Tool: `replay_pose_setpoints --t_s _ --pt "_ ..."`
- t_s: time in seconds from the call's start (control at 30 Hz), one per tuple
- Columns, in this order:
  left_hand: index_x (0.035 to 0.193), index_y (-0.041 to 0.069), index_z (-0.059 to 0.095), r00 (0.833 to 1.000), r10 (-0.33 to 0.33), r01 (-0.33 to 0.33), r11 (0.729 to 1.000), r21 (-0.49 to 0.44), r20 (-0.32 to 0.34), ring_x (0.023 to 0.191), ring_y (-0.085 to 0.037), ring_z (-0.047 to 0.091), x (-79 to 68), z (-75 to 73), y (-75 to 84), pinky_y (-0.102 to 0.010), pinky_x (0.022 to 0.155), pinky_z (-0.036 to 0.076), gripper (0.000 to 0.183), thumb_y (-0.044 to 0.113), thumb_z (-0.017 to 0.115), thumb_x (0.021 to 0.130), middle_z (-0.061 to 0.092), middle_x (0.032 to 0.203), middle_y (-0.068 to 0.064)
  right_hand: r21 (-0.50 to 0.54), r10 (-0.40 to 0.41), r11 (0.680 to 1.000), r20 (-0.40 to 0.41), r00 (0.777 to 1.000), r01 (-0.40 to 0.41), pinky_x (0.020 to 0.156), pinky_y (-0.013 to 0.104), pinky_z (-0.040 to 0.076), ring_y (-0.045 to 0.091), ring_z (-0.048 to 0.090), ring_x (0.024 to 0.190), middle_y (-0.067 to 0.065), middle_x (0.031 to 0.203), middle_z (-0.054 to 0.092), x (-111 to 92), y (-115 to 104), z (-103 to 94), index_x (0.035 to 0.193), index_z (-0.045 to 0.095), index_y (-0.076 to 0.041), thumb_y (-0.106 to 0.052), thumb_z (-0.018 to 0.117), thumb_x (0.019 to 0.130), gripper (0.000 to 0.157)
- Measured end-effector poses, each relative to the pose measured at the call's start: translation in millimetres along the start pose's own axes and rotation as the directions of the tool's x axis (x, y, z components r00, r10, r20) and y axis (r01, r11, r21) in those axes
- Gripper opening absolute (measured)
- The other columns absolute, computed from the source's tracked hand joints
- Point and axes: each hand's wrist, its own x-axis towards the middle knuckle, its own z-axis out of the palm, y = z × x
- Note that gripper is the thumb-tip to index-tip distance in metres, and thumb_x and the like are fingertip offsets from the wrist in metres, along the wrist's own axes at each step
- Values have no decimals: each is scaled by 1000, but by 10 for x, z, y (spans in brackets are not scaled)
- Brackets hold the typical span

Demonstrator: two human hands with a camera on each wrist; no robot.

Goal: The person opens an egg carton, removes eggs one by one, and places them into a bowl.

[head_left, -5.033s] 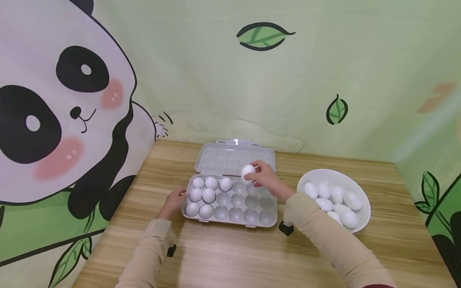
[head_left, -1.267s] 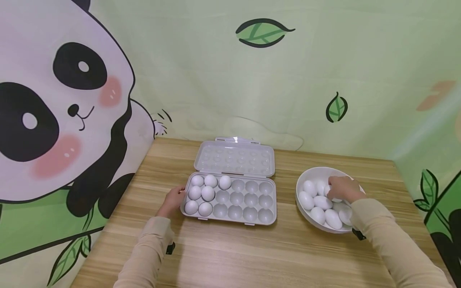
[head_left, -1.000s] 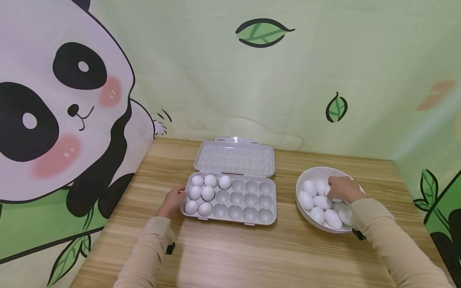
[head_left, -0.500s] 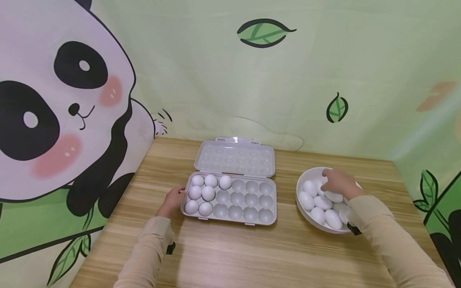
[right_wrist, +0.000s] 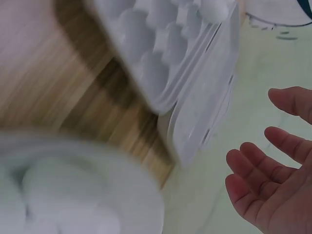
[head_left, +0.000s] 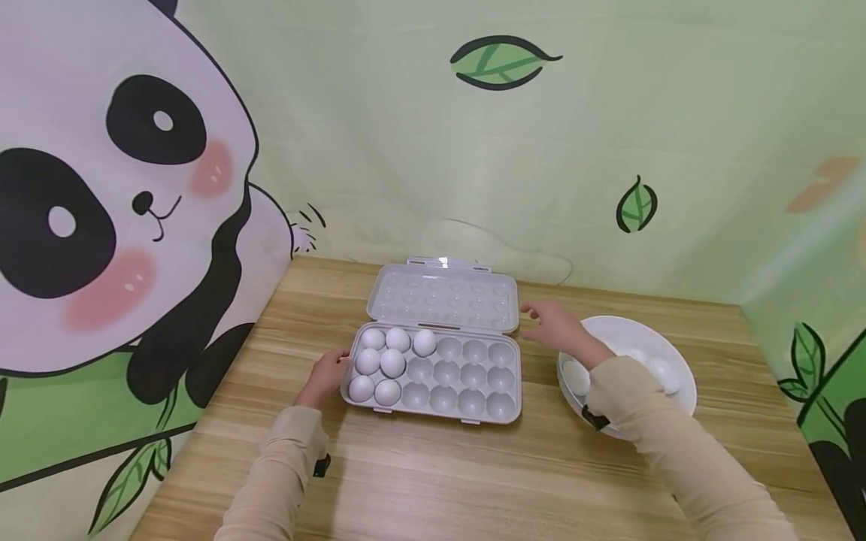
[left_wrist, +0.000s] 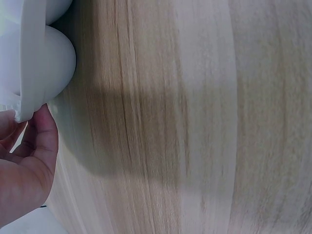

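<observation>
the main change is at the right hand [head_left: 556,327]. the head picture of half a second ago shows it over the white oval bowl [head_left: 625,330], right of the frame centre; now it is out of there, and it hangs between the bowl and the raised-dimple lid [head_left: 443,297] of the egg tray [head_left: 446,374]. its fingers are spread well apart and the palm looks bare in the right wrist view, so it has hold of nothing.

the left hand [head_left: 329,370] stays at the left end of the tray, left of the frame centre. its fingers are closed on the rim, the thumb on top and the forefinger beneath, as the left wrist view shows at its left edge. i judge that this grip steadies the tray.

the tray lies in the middle of the head picture, lid folded back behind it. seven white eggs [head_left: 392,363] sit in its left half: three in the upper row, two in the middle, two in the lower. this is the same count as half a second ago, so for the work, it seems, this move brings no new egg. the loose eggs [head_left: 576,378] lie in the bowl, partly hidden by the right sleeve [head_left: 649,421]; i cannot count them.
</observation>
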Motion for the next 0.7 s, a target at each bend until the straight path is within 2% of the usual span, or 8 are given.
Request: replay_pose_setpoints --t_s 0.17,0.43,0.57,0.6,0.63,0.7 --pt "118 -4 50 1000 2 -2 1000 15 -2 110 -36 45 10 -36 -30 -44 92 37 35 11 37 89 49 120 -25 130 -21 991 -15 1000 23 76 39 45 32 55 89 22 101 58 195 -333 274 111 51 0 -23 63 76 43" --pt "117 -5 50 1000 1 -1 1000 -1 -14 110 -36 46 -44 -51 -13 -44 93 37 35 11 38 90 49 120 -25 264 137 956 -9 991 -129 63 28 41 19 51 75 10 90 57 421 -658 788 113 52 -2 -35 64 76 51" --pt "116 -5 52 1000 2 -3 1000 -26 -26 110 -35 46 -9 -18 -31 -44 92 37 34 11 38 90 50 120 -25 281 195 943 -31 980 -179 67 29 43 19 54 80 8 92 60 512 -743 998 110 53 -5 -41 63 75 51" --pt "116 -4 52 1000 4 -4 1000 -30 -28 110 -35 46 43 3 -84 -44 92 38 34 12 39 89 50 120 -24 288 210 938 -33 977 -192 69 31 43 19 55 81 8 93 61 532 -758 1044 109 53 -5 -42 63 75 52" --pt "114 -1 54 998 53 -55 997 -45 -41 105 -32 49 152 41 -230 -39 88 41 33 15 41 89 54 116 -21 291 228 934 -35 973 -208 71 32 44 20 56 83 8 94 62 553 -771 1089 109 53 -5 -44 62 74 53" --pt "114 2 56 996 75 -77 996 -52 -40 104 -30 50 353 99 -464 -39 87 41 33 19 44 89 55 115 -18 305 258 923 -36 966 -235 75 34 44 21 56 87 9 98 62 594 -797 1176 109 53 -6 -46 63 73 55"
